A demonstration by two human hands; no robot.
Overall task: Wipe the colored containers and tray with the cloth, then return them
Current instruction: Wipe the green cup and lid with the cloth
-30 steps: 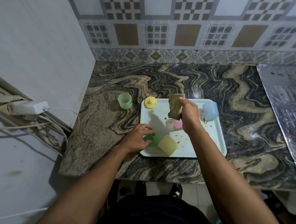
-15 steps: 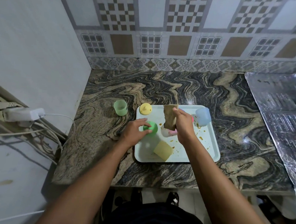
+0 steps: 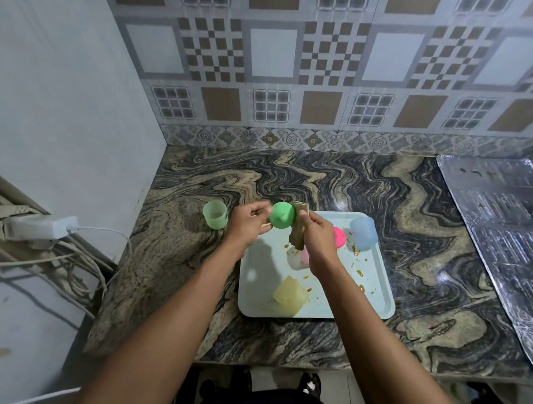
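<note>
My left hand holds a green lid in the air over the tray's far left corner. My right hand grips a brown cloth, which touches the lid's right side. Below them lies a pale blue tray with orange crumbs on it. On the tray are a yellow container on its side, a pink lid, a blue container and a pale pink container partly hidden by my right wrist. A green container stands on the counter left of the tray.
The marble counter ends at a tiled wall behind and a plain wall on the left. A foil sheet covers the right side. A white adapter with cables hangs off the left edge.
My left hand lifted the green lid from the tray's near left part up to the cloth. My right hand with the cloth stayed about where it was. The yellow lid is now hidden.
</note>
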